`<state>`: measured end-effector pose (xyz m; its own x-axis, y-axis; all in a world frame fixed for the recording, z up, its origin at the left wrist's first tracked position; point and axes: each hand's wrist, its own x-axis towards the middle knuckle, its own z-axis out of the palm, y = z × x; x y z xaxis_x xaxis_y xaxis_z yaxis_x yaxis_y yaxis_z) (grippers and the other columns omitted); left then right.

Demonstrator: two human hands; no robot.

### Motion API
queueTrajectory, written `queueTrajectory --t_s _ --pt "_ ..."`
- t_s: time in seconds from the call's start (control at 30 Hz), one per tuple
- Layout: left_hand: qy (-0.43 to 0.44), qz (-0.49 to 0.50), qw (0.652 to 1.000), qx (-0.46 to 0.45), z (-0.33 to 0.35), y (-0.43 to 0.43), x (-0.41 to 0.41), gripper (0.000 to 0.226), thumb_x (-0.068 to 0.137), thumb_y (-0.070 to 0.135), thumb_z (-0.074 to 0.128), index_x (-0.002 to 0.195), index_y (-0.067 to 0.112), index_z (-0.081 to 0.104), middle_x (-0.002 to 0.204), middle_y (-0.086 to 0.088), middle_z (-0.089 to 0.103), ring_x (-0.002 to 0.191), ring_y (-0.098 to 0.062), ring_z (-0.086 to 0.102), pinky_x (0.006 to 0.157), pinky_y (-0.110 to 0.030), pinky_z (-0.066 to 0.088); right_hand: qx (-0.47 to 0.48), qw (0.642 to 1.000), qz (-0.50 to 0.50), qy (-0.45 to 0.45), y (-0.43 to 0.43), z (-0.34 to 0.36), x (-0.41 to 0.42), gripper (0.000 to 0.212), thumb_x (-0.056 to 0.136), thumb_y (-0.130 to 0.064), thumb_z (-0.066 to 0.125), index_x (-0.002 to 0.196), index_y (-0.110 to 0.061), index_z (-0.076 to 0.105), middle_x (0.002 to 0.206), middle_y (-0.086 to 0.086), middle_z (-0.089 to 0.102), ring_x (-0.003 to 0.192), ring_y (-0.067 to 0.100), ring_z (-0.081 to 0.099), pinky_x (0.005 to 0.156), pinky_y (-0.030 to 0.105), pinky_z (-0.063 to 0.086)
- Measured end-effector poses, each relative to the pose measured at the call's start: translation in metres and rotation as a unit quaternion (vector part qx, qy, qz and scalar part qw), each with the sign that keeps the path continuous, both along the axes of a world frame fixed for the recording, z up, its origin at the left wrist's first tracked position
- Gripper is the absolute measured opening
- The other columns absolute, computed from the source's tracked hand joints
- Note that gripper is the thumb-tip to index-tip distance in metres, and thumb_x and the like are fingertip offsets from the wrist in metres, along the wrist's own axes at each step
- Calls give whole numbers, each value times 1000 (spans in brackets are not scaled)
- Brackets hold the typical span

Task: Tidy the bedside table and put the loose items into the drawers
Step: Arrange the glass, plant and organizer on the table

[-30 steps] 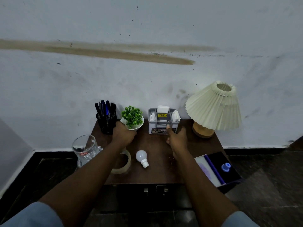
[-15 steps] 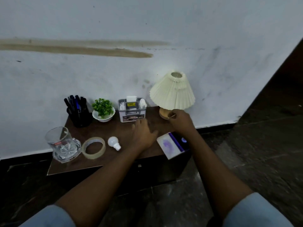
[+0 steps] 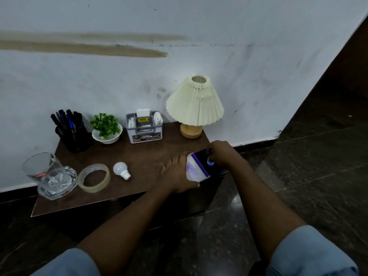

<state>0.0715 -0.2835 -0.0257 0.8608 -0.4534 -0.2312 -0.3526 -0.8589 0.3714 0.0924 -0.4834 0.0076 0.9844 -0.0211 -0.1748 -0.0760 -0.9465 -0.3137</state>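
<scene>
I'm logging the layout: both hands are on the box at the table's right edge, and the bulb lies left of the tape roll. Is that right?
No. The head view shows the bulb right of the tape roll, not left. The left hand and the right hand are both on the box at the right edge of the table.
</scene>
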Motion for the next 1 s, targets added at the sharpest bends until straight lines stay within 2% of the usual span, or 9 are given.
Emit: queueTrajectory --t_s 0.13,0.23,0.33,0.43,0.5,0.63,0.77,0.87,1.0 --pt "-35 42 991 -123 5 33 1 134 59 53 94 163 26 13 163 -7 29 148 -28 32 122 -45 28 34 999 11 -25 13 -7 -2 5 77 -10 76 77 -14 73 75 -3 64 78 19 65 61 24 41" --pt "-35 39 994 -96 13 62 12 139 54 59 88 161 36 2 158 -8 33 144 -32 36 115 -51 37 86 994 47 -40 32 -11 -3 8 86 -15 73 89 -14 80 92 3 76 85 14 66 66 21 45" --pt "-44 21 996 -80 22 85 20 140 51 68 74 163 31 -1 158 -12 36 144 -33 36 116 -48 36 119 985 118 -45 58 -13 -3 17 90 -14 68 102 -14 80 105 4 76 94 17 68 76 25 51" --pt "-90 10 991 -100 27 101 22 135 55 72 71 164 23 9 165 -10 30 152 -30 29 121 -43 29 158 976 121 -85 74 -10 1 15 88 -14 68 98 -11 78 97 6 76 87 19 69 73 33 55" --pt "-102 17 991 -89 28 104 22 132 58 76 72 163 30 6 166 -6 30 152 -29 29 121 -47 31 177 973 93 -114 74 -9 5 11 86 -17 68 90 -8 74 87 6 73 80 18 68 67 38 55" --pt "-139 20 988 -67 30 83 25 128 60 89 66 161 42 1 161 -3 34 148 -30 33 116 -57 34 205 969 21 -134 56 -13 9 5 84 -18 66 85 -17 71 81 0 70 75 14 65 63 28 48" --pt "-104 28 986 -125 23 48 32 123 60 90 69 159 46 10 169 2 24 155 -23 24 121 -56 29 205 966 -31 -152 32 -18 13 12 85 -14 68 95 -7 70 88 8 69 80 22 63 67 28 45" --pt "-79 -1 995 -63 10 40 36 105 73 90 54 159 45 17 172 5 16 158 -20 15 124 -59 21 209 964 -43 -159 22 -19 16 10 85 -16 70 94 -11 70 86 3 66 77 18 60 65 23 38" --pt "-43 -54 995 69 -11 60 36 68 94 63 41 158 50 22 173 12 5 159 -23 8 124 -59 14 198 969 -18 -149 23 -22 18 9 85 -14 72 92 -9 72 89 6 69 81 20 63 68 24 42"
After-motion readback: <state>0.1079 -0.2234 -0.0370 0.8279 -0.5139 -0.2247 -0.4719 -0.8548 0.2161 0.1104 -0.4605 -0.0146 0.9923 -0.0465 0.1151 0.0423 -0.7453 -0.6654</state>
